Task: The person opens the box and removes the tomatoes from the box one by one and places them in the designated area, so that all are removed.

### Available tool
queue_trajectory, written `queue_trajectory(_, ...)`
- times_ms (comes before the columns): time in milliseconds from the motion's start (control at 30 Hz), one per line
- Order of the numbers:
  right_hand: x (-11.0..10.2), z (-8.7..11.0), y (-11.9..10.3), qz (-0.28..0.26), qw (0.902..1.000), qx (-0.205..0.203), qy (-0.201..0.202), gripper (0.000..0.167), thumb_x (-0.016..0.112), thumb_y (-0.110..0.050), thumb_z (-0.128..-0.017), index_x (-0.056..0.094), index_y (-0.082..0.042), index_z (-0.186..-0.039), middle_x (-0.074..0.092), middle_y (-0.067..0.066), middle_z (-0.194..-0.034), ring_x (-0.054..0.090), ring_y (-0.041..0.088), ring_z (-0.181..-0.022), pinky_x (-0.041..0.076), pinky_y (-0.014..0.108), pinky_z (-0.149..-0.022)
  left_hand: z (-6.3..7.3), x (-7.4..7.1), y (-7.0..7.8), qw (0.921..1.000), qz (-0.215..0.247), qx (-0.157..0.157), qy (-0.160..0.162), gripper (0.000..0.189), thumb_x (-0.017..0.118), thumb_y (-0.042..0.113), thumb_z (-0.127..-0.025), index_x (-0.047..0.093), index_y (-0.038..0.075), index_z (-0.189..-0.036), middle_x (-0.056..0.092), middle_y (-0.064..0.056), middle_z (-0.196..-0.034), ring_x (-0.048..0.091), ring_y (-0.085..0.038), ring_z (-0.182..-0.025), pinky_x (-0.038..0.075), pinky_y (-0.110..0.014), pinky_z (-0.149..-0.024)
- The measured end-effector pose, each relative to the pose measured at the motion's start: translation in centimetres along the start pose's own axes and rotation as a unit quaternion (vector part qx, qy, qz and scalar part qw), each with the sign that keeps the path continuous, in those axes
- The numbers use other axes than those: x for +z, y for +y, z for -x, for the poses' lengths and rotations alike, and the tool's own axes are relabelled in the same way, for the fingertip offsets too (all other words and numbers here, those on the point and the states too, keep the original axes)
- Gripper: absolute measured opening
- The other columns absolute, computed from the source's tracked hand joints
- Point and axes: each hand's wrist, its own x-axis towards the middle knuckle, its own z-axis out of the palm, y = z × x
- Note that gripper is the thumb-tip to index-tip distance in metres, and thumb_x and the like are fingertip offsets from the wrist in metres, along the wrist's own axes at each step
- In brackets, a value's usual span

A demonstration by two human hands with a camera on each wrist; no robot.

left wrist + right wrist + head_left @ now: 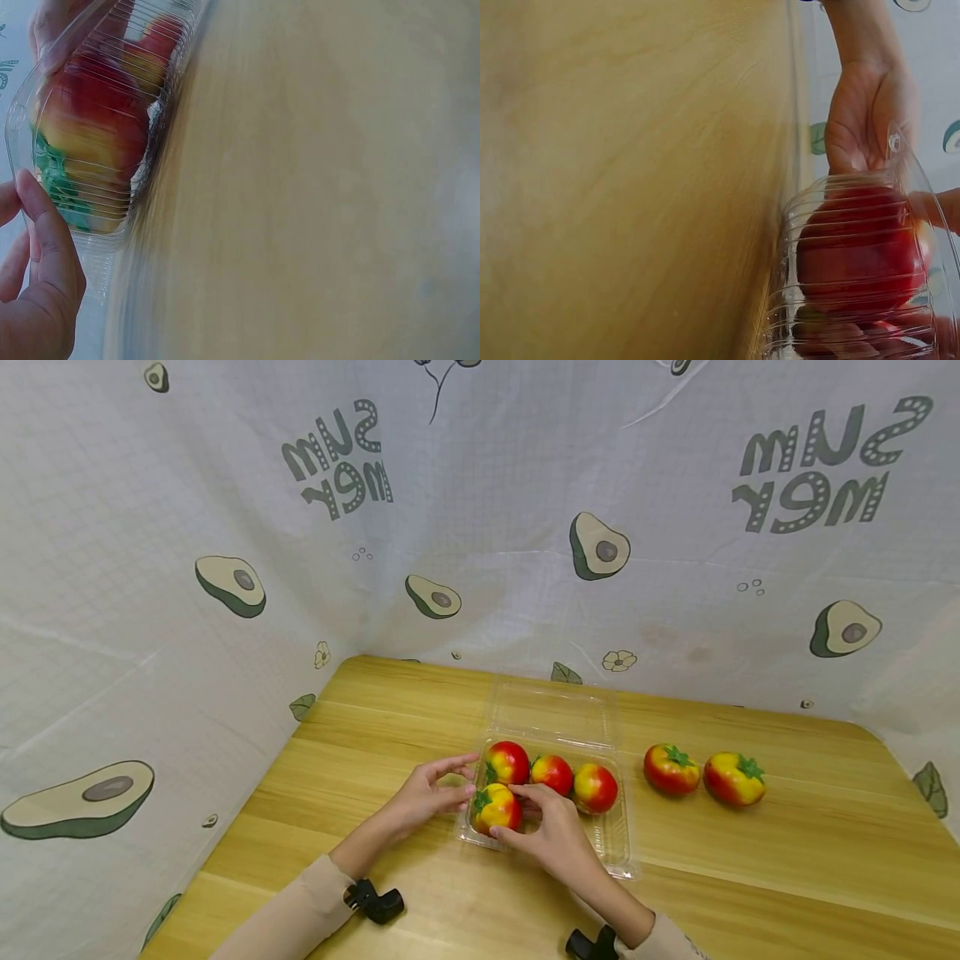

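Note:
A clear plastic clamshell box [618,852] stands on the table with its lid [553,710] folded back. Several red-and-yellow tomatoes with green leafy tops lie inside. At the box's front left corner, my right hand [551,833] holds one tomato [497,808] between thumb and fingers. Just behind it sits another tomato [507,762], followed by a middle one [552,772] and one farther right [596,789]. My left hand [427,793] pinches the box's left rim; in the left wrist view, its thumb [49,232] lies against the clear edge. The right fingertips are partly hidden behind the held tomato.
Two more tomatoes sit to the right of the box, a nearer-to-box one [671,769] and an outer one [735,779]. The wooden table [787,877] meets a white curtain [495,527] printed with avocados at its back and sides.

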Motion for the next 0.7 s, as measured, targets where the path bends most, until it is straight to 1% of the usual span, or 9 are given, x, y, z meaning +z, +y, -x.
queue_trajectory(133,-0.05,0.0,-0.03,-0.005,1.0,0.003,0.004,0.053,0.093,-0.012,-0.068,0.071,0.003,-0.113,0.069,0.013,-0.11,0.071,0.025,-0.087,0.06,0.031,-0.075,0.02,0.0,0.02,1.0,0.001,-0.001,0.0,0.055,0.068,0.007,-0.096,0.048,0.004,-0.147,0.051,-0.015,-0.123,0.062,-0.008,-0.075,0.058,-0.026,-0.079)
queue_trajectory(367,-0.13,0.03,0.0,-0.031,0.9993,0.021,0.004,0.052,0.093,-0.011,-0.069,0.07,0.002,-0.114,0.069,0.013,-0.11,0.071,0.025,-0.087,0.06,0.034,-0.076,0.01,0.01,0.02,1.0,0.001,0.0,-0.001,0.055,0.068,0.007,-0.096,0.048,0.004,-0.147,0.051,-0.015,-0.123,0.062,-0.008,-0.072,0.058,-0.025,-0.078)
queue_trajectory(533,-0.14,0.03,0.02,-0.04,0.9987,0.03,0.007,0.051,0.092,-0.011,-0.069,0.071,0.001,-0.113,0.069,0.012,-0.11,0.071,0.024,-0.09,0.06,0.033,-0.078,0.06,0.0,0.04,1.0,-0.004,0.0,-0.001,0.055,0.068,0.008,-0.096,0.048,0.004,-0.147,0.051,-0.016,-0.123,0.062,-0.009,-0.072,0.058,-0.025,-0.078)
queue_trajectory(700,-0.22,0.06,-0.08,-0.05,0.998,0.034,0.016,0.05,0.092,-0.009,-0.069,0.071,0.001,-0.113,0.069,0.011,-0.11,0.07,0.025,-0.091,0.06,0.036,-0.079,0.04,0.0,0.03,1.0,-0.005,-0.002,-0.001,0.055,0.068,0.008,-0.096,0.048,0.004,-0.147,0.051,-0.016,-0.123,0.062,-0.009,-0.073,0.058,-0.025,-0.079)
